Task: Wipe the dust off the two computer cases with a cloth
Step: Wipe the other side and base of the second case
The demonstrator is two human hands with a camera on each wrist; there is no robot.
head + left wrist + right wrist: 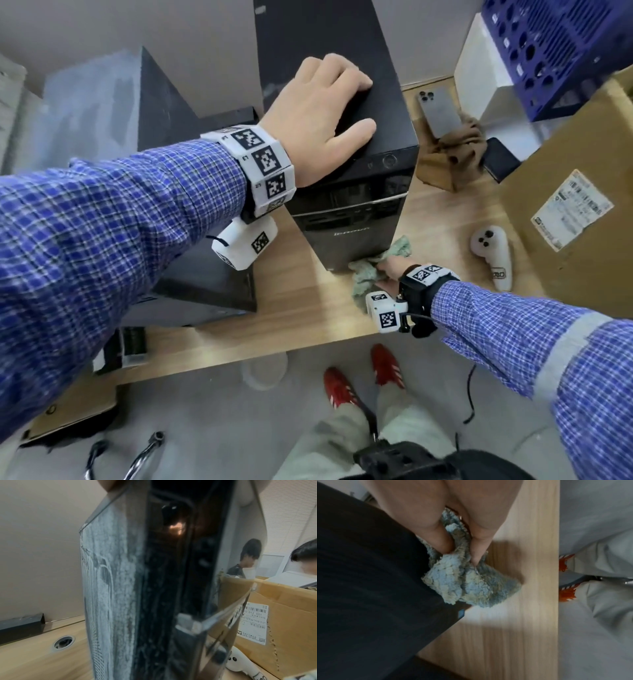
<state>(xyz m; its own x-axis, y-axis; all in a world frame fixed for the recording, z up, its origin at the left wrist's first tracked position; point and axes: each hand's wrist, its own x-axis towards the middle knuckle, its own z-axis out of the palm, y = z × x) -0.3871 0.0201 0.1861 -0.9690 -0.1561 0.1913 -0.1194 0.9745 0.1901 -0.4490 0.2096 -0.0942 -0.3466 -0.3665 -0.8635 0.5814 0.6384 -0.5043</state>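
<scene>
My left hand (322,113) lies spread on the top of the upright computer case (346,130) in the middle of the head view, fingers relaxed and hooked over its far edge; it holds nothing, only steadies. My right hand (390,274), lower centre-right of that frame, has a narrow grip: the fingers (443,543) pinch a bunched blue-green cloth (467,580) against the case's lower side wall, right at the front bottom corner where the case meets the wooden worktop (281,329). The second computer case (191,192) lies at the left of the frame, just beside the first.

I judge this a stroke along the foot of the side panel. To do it well I should keep the left palm bearing down so the tower does not skid or rock, and press the wad flat to the panel rather than dragging only its tip. The cloth already looks grey with dirt, so I would turn a cleaner fold outward. The left wrist view shows thick pale dust streaked on the other wall (106,588) at left of centre; that face will need long overlapping passes from the top down, and the front recesses a folded corner.
</scene>
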